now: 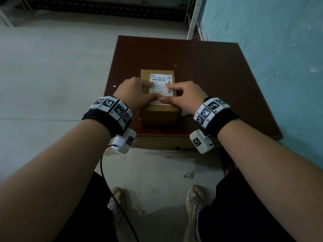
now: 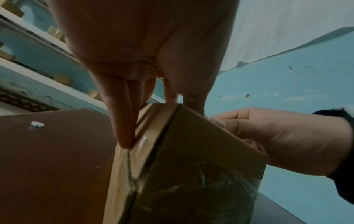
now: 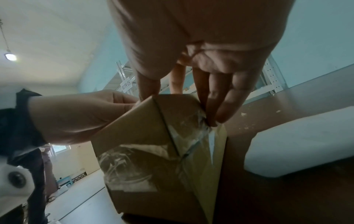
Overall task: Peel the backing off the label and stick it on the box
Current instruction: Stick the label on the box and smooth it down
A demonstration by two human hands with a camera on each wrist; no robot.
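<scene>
The box sits on the brown desk, the label lying flat on its top. The left hand and right hand press it with extended fingers, grasping nothing. They hide the label's lower part; its small print is illegible.

You have a dark brown table carrying the cardboard box near its front edge, a small white scrap at its left edge, and a white sheet just right of the box.
</scene>
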